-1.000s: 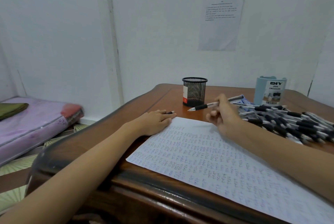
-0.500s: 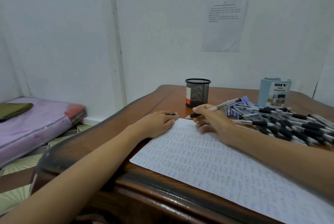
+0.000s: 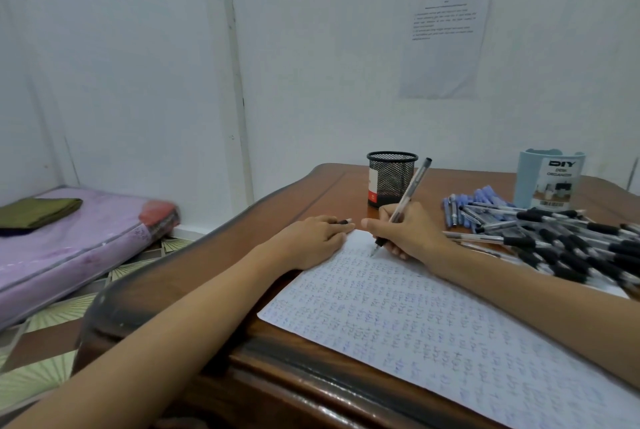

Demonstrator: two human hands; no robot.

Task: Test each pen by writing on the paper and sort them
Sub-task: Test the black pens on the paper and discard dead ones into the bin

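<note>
The right hand (image 3: 407, 233) grips a pen (image 3: 410, 191) in a writing hold, thumb and fingers curled round its dark grip. The clear barrel leans away toward one o'clock and its tip touches the far corner of the paper (image 3: 415, 324). The paper lies slantwise on the counter (image 3: 329, 191), running from the hands down toward five o'clock, and it is covered with rows of small blue scribbles.

The left hand (image 3: 310, 241) rests palm down at nine o'clock of the right hand, its fingers nearly straight and pressing the paper's far left edge. A small dark piece (image 3: 343, 221) shows at its fingertips; what it is I cannot tell.

At three o'clock of the right hand lies a heap of pens (image 3: 571, 243) with clear barrels and black grips, spread loosely over the counter. Just beyond the heap, toward one o'clock, sits a small bunch of blue pens (image 3: 465, 201).

A black mesh cup (image 3: 391, 177) stands upright at twelve o'clock of the hands, just behind the held pen. A pale blue organizer box (image 3: 547, 181) stands at two o'clock, behind the heap.

A printed sheet (image 3: 446, 44) hangs on the wall above the cup. Off the counter at nine o'clock a purple mattress (image 3: 69, 245) lies on the floor, with a folded green cloth (image 3: 38, 212) on top.
</note>
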